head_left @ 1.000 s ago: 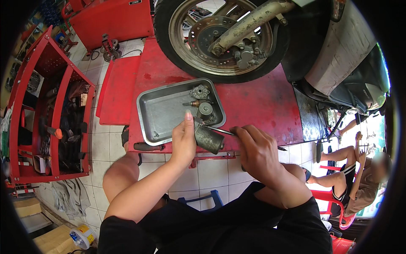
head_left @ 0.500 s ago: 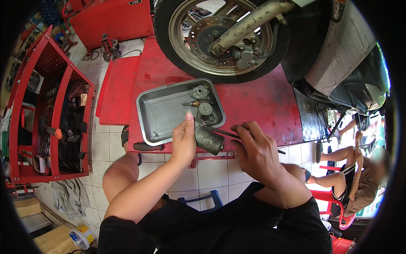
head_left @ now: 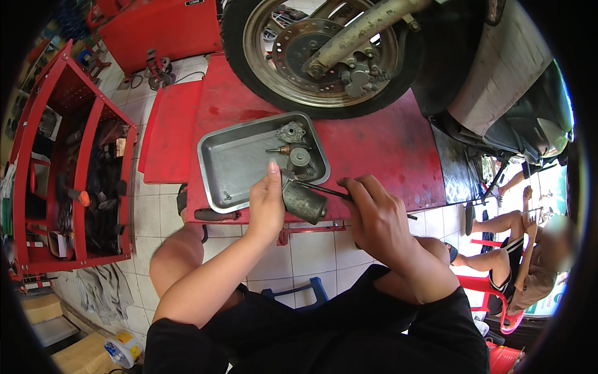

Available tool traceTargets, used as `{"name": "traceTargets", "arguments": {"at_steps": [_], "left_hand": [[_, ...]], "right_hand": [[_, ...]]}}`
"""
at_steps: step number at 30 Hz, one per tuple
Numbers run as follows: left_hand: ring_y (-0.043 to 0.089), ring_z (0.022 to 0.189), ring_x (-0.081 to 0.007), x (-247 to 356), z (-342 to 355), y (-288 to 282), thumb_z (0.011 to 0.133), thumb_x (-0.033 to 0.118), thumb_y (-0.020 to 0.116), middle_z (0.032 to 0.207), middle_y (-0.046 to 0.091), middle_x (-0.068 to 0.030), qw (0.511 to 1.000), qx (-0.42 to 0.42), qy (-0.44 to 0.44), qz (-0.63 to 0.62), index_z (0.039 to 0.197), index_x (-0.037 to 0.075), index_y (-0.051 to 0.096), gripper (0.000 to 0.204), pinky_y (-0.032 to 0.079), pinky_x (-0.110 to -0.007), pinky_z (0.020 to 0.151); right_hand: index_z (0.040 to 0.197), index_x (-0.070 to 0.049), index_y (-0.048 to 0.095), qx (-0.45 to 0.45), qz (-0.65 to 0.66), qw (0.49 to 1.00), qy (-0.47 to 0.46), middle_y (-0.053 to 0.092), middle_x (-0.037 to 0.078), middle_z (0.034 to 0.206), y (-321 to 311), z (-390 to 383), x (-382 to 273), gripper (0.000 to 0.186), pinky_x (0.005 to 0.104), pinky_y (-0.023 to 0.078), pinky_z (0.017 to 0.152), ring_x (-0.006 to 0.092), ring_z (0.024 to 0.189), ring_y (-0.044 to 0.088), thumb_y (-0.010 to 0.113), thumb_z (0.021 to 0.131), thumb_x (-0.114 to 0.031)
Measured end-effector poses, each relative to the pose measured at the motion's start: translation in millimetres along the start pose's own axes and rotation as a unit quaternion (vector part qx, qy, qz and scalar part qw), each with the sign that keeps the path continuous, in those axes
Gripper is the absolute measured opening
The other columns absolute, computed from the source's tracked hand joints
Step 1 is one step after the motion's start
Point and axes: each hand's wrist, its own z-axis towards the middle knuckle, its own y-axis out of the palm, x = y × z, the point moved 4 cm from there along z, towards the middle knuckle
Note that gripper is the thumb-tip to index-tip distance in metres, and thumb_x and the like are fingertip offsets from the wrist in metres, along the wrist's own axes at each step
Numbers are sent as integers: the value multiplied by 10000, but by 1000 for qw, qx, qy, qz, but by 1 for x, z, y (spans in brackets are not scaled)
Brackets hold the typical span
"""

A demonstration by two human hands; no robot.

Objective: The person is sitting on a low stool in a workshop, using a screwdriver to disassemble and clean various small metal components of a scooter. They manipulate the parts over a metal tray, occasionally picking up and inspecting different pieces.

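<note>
Carburetor (head_left: pixel 303 201): grey metal body at the near rim of the tray (head_left: pixel 232 163), off the bike, tilted over the lift's (head_left: pixel 380 146) front edge.
Left hand (head_left: pixel 266 209): I have it wrapped on the carburetor's left side, steadying it.
Right hand (head_left: pixel 377 215): clenched on a thin screwdriver (head_left: pixel 324 189), tip at the body's top.
Done: I judge 3 small parts (head_left: pixel 291 144) already off, lying at the tray's 1 o'clock corner.
Left: main body looks largely whole; more to strip, I reckon.
Wheel (head_left: pixel 324 56): at 12 o'clock, untouched.
</note>
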Motion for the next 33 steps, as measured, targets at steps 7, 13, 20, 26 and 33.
{"name": "traceTargets", "arguments": {"at_steps": [7,13,20,26,33], "left_hand": [[504,788,-92,-1,2,0,1034,548,464,826,614,-22,999,1,-14,-48,907,-32,661,625,435,-255,742],[552,782,-75,6,-6,10,932,382,723,846,646,-23,999,-49,-1,0,945,-34,690,418,453,-237,712],[628,771,-139,1,-13,17,928,310,724,881,644,-29,967,-23,-188,-170,952,45,657,274,529,-302,742],[639,889,-201,-9,-12,18,896,389,705,957,655,-53,926,18,-291,-239,1039,113,609,325,519,-386,781],[635,931,-225,-18,-4,13,892,390,688,946,653,-61,915,-10,-302,-269,1024,107,587,328,528,-395,793]], "right_hand": [[1090,20,625,-43,3,999,-25,566,89,742,9,-1,8,372,379,491,548,261,672,622,611,719,39],[1111,10,624,-28,-38,998,-36,567,65,724,6,-2,1,423,366,483,533,226,650,611,619,688,12],[1067,-35,647,-22,-152,985,-82,554,11,674,-4,4,-10,365,310,416,504,154,615,588,663,705,-81],[975,-65,634,-58,-221,974,-1,550,3,661,-25,6,-5,297,311,410,516,170,596,618,677,683,-99],[857,-43,639,-13,70,995,73,651,65,742,-63,3,12,163,359,511,555,238,649,672,744,733,-40]]}}
